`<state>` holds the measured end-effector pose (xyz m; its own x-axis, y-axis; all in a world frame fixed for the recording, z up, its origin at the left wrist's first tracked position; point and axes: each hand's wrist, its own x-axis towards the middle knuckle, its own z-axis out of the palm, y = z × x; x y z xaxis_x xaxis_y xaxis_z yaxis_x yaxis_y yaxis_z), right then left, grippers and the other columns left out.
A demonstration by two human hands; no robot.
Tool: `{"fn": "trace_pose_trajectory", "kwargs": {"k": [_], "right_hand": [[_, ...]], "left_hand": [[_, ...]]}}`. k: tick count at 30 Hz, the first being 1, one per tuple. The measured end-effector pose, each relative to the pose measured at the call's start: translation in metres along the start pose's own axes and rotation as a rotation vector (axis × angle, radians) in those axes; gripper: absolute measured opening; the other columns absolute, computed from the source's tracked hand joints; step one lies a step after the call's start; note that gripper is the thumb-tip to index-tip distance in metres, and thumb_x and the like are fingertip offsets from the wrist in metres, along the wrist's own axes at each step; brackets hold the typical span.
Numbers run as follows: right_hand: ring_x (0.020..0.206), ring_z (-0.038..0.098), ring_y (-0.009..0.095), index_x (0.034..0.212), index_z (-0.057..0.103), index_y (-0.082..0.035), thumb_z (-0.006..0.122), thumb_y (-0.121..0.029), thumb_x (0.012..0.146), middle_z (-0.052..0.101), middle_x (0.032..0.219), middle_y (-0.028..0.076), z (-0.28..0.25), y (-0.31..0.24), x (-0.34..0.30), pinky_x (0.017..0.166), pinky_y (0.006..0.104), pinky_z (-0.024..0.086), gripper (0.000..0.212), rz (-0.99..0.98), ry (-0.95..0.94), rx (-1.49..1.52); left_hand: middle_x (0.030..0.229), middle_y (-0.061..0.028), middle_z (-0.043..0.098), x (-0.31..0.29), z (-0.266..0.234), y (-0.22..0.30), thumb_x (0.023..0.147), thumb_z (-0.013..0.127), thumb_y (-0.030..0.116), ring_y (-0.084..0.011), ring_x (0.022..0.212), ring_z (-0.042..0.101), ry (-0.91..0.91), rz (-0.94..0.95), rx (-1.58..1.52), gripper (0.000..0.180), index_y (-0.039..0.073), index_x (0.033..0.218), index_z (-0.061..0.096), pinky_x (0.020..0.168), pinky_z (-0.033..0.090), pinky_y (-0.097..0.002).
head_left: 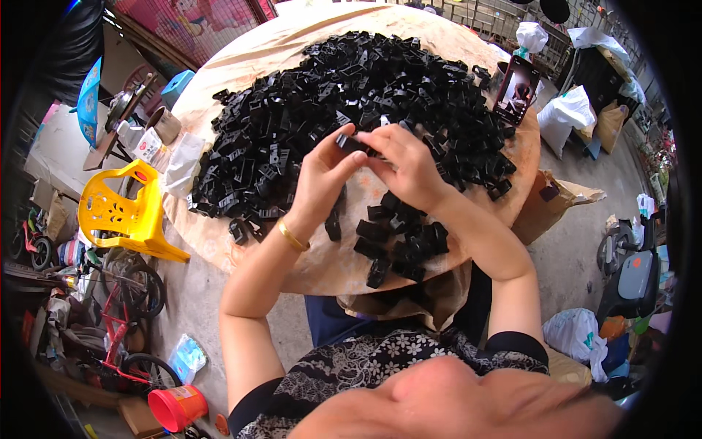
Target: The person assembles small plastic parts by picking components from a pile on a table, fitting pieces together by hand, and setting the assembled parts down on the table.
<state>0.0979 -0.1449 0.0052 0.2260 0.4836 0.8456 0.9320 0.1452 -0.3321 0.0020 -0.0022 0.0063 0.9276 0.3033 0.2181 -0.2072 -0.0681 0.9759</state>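
Note:
Between my two hands, above the middle of the round table (307, 274), is a small black plastic part (349, 143). My left hand (325, 175) pinches it between thumb and fingers, with a gold bangle on that wrist. The fingers of my right hand (406, 165) close on its right end, covering part of it. Behind the hands spreads a large heap of similar black parts (270, 124). A smaller pile of black parts (406, 238) lies nearer me, close to the table's front edge.
An open brown bag (439, 298) sits at my lap under the table edge. A phone (516, 91) stands upright at the table's right. A cardboard box (552, 205) is beyond the right edge. To the left are a yellow chair (121, 208), a bicycle (117, 329) and a red bucket (177, 407).

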Motion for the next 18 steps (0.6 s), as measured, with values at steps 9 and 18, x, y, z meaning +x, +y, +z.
{"fn": "trace_pose_trajectory", "kwargs": {"k": [9,18], "right_hand": [[0.105,0.052,0.028,0.115,0.055,-0.007,0.076,-0.011,0.069,0.052,0.114,0.013,-0.003,-0.001,0.005,0.09,0.0363,0.043,0.051,0.276,-0.017,0.114],[0.049,0.049,0.017,0.064,0.057,-0.006,0.055,-0.033,0.09,0.055,0.06,0.003,-0.077,-0.107,0.002,0.083,0.0485,0.042,0.038,-0.279,-0.369,1.689]], "left_hand": [[0.105,-0.0103,0.061,0.0,-0.001,0.01,0.091,0.054,0.01,-0.0141,0.094,0.059,-0.122,-0.023,-0.287,0.028,-0.002,0.116,0.052,0.086,0.048,-0.0278],[0.096,-0.0027,0.065,0.0,0.002,-0.004,0.088,0.057,0.007,-0.0045,0.079,0.056,-0.118,0.042,0.407,0.03,0.0,0.116,0.052,0.072,0.047,-0.0203]]}}
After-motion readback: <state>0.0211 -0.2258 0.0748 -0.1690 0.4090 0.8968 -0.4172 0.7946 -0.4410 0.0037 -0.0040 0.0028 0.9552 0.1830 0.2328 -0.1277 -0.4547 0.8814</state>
